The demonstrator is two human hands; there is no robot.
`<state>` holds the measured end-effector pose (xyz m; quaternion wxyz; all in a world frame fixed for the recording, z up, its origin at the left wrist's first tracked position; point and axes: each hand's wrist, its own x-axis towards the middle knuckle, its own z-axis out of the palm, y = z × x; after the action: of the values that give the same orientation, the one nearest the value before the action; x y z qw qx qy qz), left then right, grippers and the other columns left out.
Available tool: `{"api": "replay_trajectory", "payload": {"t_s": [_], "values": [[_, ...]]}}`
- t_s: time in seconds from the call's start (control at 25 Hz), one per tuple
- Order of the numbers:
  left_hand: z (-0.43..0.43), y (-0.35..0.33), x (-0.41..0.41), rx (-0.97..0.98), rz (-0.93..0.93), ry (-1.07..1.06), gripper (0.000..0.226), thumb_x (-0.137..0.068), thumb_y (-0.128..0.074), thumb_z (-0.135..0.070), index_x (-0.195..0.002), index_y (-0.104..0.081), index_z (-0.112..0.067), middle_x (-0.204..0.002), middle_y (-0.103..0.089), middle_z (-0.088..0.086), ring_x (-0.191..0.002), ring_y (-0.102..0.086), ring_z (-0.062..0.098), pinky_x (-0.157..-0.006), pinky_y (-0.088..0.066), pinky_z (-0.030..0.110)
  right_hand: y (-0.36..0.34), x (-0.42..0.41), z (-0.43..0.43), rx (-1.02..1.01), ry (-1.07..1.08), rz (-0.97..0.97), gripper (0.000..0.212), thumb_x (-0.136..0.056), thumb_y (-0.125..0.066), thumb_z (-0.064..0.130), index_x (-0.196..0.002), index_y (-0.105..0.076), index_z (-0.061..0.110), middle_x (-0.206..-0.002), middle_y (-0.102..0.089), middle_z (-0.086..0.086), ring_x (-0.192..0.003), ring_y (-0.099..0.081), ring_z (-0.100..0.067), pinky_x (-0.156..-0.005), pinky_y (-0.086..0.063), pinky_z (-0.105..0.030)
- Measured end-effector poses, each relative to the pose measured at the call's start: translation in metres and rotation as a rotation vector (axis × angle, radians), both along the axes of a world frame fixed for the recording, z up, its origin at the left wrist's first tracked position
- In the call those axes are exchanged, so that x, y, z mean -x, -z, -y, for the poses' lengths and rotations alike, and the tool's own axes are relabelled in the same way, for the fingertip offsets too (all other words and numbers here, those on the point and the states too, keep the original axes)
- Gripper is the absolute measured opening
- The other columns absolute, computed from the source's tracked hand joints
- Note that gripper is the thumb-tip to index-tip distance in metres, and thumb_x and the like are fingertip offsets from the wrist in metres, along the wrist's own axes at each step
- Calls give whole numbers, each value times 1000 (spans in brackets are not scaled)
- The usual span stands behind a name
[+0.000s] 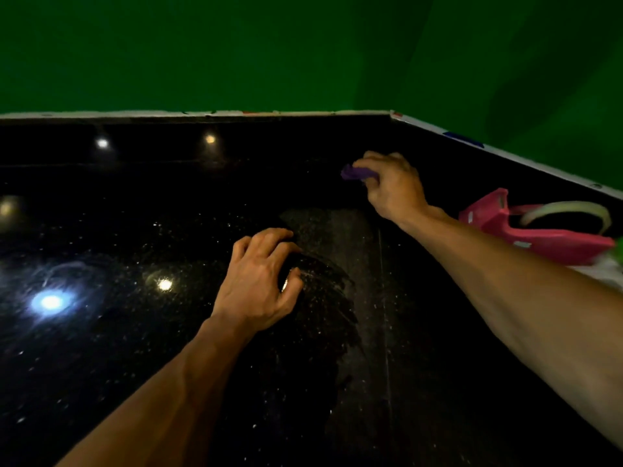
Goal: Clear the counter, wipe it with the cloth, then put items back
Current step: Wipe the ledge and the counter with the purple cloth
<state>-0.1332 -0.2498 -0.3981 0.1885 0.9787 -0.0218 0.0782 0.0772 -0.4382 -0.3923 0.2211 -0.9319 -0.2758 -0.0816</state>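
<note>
The right hand (394, 187) pinches the purple cloth (354, 172) near the bench's (135, 332) far right corner, guessing to wipe there. The left hand (259, 281) sits clawed mid-bench, maybe bracing; can't tell if its grip holds anything.

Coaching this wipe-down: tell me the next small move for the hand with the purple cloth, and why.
Probably draw the crumpled purple cloth, pinched in the right hand, back toward the near edge of the black speckled stone counter. It sits near the far right corner, and a dull, hazy strip runs from there toward the camera, right of the left hand.
</note>
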Motion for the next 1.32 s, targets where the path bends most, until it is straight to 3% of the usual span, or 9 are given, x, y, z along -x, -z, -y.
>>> {"api": "replay_trajectory", "payload": {"t_s": [0.08, 0.28, 0.48, 0.6, 0.72, 0.88, 1.04, 1.2, 1.32], "values": [[0, 0, 0, 2, -1, 5, 42, -85, -44, -40, -116, -62, -18, -133, -53, 1, -129, -42, 18, -106, -27, 39, 0, 38, 15, -51, -81, 4, 40, -77, -59, -5, -110, -72, 15, -117, -67, -4, -90, -58, -30, -85, -48, -35], [2, -1, -1, -6, -9, 0, 43, -83, -42, -39, -116, -62, -18, -132, -55, 2, -129, -43, 19, -106, -27, 40, 3, 134, 45, -91, -281, -45, 41, -74, -55, -5, -109, -69, 9, -112, -63, -5, -93, -52, -23, -85, -44, -30], [1, -1, 1, 8, 20, -7, 43, -85, -41, -37, -117, -62, -16, -133, -54, 1, -130, -43, 18, -107, -25, 35, -23, 29, 5, -233, 57, 4, 35, -80, -49, 5, -106, -72, 8, -104, -59, -15, -95, -55, -34, -84, -42, -35], [1, -1, 3, 69, 49, -83, 49, -84, -40, -34, -126, -55, -13, -138, -49, 3, -133, -38, 16, -110, -24, 35, -14, -16, -36, -151, 0, -47, 27, -80, -54, 2, -98, -74, 5, -96, -59, -20, -88, -56, -38, -76, -44, -39], [0, -4, 5, 121, 69, -135, 58, -81, -38, -30, -135, -45, -12, -143, -45, 5, -136, -36, 18, -112, -24, 40, 9, -5, -58, -65, 3, -33, 34, -82, -56, -4, -108, -72, 10, -107, -62, -14, -92, -57, -36, -79, -45, -36], [-2, -5, 5, 191, 86, -152, 64, -78, -36, -27, -140, -37, -10, -140, -46, 8, -133, -38, 19, -112, -21, 35, 3, 55, -31, -77, -313, 14, 43, -73, -54, -5, -108, -72, 10, -113, -68, -8, -91, -62, -35, -87, -43, -33], [-2, -6, 8, 219, 81, -198, 69, -76, -33, -30, -140, -37, -5, -137, -48, 11, -130, -41, 20, -112, -24, 42, -7, 125, 4, -111, -568, -124, 38, -77, -56, -6, -109, -71, 8, -112, -66, -2, -97, -60, -22, -90, -46, -28], [0, -7, 5, 216, 109, -205, 70, -75, -34, -27, -142, -33, -6, -138, -46, 11, -130, -40, 19, -113, -22, 38, -12, 58, -29, -318, -235, -108, 33, -79, -54, -4, -104, -72, 6, -106, -67, -3, -98, -63, -26, -90, -47, -28], [2, -5, 8, 215, 139, -225, 71, -74, -37, -22, -143, -30, -7, -142, -43, 11, -133, -37, 20, -114, -20, 36, -1, 15, -80, -163, -82, -104, 31, -79, -56, -2, -103, -74, 7, -101, -67, -12, -92, -60, -37, -83, -49, -35]]}}
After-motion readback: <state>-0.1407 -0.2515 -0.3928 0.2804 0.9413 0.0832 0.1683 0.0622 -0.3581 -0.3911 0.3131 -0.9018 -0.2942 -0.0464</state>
